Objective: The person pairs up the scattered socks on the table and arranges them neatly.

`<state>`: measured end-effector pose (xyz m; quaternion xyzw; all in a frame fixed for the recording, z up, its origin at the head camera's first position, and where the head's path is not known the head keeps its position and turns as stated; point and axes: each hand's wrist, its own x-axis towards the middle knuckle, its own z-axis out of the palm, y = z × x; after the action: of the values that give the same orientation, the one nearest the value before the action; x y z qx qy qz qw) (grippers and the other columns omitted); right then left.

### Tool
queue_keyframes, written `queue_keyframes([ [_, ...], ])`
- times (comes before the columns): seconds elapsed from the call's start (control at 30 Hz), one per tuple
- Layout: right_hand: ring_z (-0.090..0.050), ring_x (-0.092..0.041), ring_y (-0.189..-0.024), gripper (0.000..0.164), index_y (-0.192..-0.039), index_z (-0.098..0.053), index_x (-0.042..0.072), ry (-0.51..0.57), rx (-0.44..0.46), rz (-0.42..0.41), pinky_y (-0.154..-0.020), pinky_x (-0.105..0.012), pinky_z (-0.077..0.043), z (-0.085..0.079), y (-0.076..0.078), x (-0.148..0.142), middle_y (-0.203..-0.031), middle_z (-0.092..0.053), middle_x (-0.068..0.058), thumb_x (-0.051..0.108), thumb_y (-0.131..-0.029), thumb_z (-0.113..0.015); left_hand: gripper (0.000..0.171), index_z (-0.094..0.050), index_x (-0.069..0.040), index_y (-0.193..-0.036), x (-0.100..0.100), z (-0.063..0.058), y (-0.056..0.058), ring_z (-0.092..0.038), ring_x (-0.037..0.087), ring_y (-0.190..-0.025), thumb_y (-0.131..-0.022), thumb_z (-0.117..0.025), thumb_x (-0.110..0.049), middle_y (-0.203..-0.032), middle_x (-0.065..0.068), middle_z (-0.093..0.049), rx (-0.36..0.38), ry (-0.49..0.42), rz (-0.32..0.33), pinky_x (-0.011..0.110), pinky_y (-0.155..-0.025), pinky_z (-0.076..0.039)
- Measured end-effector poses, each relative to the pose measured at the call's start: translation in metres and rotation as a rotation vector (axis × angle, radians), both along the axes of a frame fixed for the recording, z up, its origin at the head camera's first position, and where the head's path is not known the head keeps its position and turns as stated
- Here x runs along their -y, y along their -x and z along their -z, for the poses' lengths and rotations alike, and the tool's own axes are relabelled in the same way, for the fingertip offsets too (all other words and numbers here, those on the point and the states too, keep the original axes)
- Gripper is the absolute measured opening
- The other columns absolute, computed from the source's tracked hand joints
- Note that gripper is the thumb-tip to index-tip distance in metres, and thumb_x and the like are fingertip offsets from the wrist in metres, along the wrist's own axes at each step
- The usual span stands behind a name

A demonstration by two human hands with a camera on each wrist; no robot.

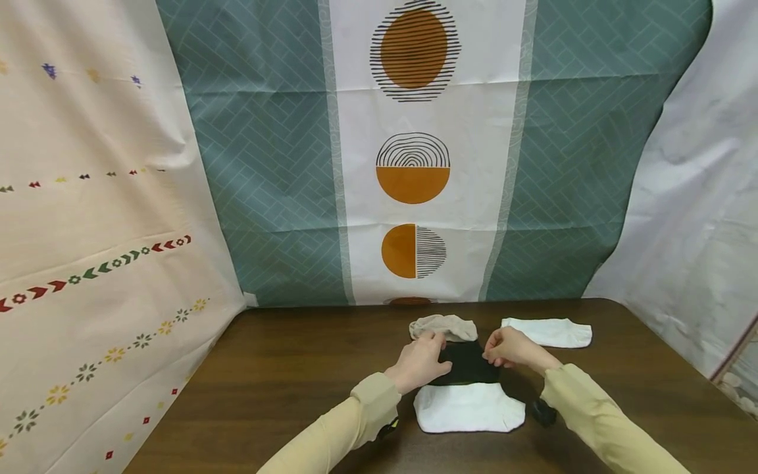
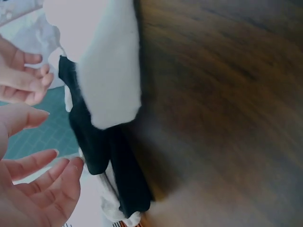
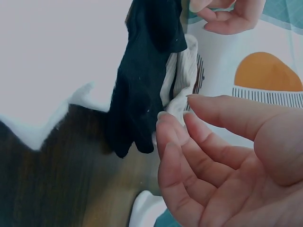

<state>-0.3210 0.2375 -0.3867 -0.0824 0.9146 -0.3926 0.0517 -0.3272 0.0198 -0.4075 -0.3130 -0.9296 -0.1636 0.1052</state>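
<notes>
A pair of black socks (image 1: 472, 366) lies flat in the middle of the table, one layered over the other in the left wrist view. My left hand (image 1: 417, 361) hovers at their left end, fingers spread and relaxed. At the right end is my right hand (image 1: 514, 349); in the right wrist view its thumb and fingers (image 3: 182, 165) are loosely bent and apart, with nothing between them. A white sock (image 1: 464, 409) lies on the near side of the black pair. Just behind the pair sits a crumpled beige sock (image 1: 445, 326), by my left fingertips.
Another white sock (image 1: 547, 332) lies flat at the back right, beyond my right hand. The brown wooden table (image 1: 284, 375) ends at a hanging patterned curtain (image 1: 278, 164) behind. Pale cloths (image 1: 106, 263) hang along both sides.
</notes>
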Motion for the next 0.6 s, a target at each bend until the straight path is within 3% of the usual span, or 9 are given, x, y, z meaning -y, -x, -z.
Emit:
queue_keyframes([
  [0.17, -0.055, -0.013, -0.051, 0.009, -0.073, -0.059, 0.002, -0.041, -0.023, 0.016, -0.047, -0.027, -0.046, 0.001, 0.004, 0.002, -0.059, -0.056, -0.004, 0.003, -0.076, -0.068, 0.036, -0.054, -0.01, -0.096, -0.006, 0.006, 0.002, -0.048, 0.01, -0.058, -0.077, -0.07, -0.036, -0.085, 0.001, -0.048, -0.043, 0.049, -0.068, 0.026, -0.05, -0.041],
  [0.37, -0.051, -0.013, -0.051, 0.01, -0.071, -0.059, 0.001, -0.081, -0.073, 0.031, -0.047, -0.027, -0.044, 0.005, 0.008, 0.002, -0.057, -0.052, -0.003, 0.0, -0.074, -0.068, 0.039, -0.054, -0.009, -0.094, -0.012, 0.011, 0.006, -0.053, 0.014, -0.061, -0.075, -0.07, -0.039, -0.085, 0.003, -0.052, -0.033, 0.101, -0.114, 0.029, -0.05, -0.043],
  [0.6, -0.05, -0.013, -0.049, 0.015, -0.068, -0.057, 0.003, -0.119, -0.088, 0.025, -0.046, -0.028, -0.044, 0.012, 0.011, 0.003, -0.055, -0.051, -0.001, -0.003, -0.069, -0.07, 0.031, -0.052, -0.006, -0.098, -0.013, 0.014, 0.006, -0.054, 0.015, -0.06, -0.073, -0.066, -0.017, -0.081, 0.005, -0.054, -0.081, 0.095, -0.119, 0.03, -0.044, -0.04],
])
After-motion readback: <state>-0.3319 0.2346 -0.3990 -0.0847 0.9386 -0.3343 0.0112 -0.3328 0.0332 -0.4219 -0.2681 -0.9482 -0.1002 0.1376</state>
